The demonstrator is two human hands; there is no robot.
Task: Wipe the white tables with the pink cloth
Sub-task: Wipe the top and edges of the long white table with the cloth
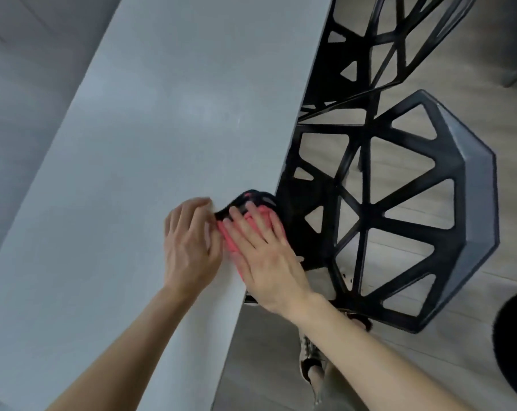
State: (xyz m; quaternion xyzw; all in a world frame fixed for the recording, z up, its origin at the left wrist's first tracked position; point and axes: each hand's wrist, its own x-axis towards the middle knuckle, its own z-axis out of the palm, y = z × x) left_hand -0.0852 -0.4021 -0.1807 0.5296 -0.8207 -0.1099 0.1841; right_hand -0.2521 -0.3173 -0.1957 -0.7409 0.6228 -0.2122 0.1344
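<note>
The right hand (pixel 266 256) lay flat with its fingers (pixel 242 223) straight and a little spread, pressing down on the pink cloth (pixel 230 243) and gripping nothing. The cloth was soft and crumpled. It showed between and beside the fingers, mostly hidden under the palm, at the right edge of the white table (pixel 162 114), a little below the middle of the frame. At the upper end of the cloth there was a black piece (pixel 253 196), bunched and slightly over the table edge; whether it belonged to the cloth could not be told. The left hand (pixel 189 244) was just beside, on the left, with its back up and its fingers bent toward the cloth. Their tips reached the dark edge, but the blur did not allow to say whether they pinched it or only touched it. The table top was smooth and matt, a long straight slab that ran from the lower left to the upper middle of the frame. On the right of it stood a black chair (pixel 459 203), of hard material, its angular shell cut into open triangles. A second chair (pixel 367 48) of the same lattice was in the upper part. Under them lay a pale floor (pixel 459 69) of wood-like planks. A patterned shoe (pixel 309 360) showed below the right forearm.
</note>
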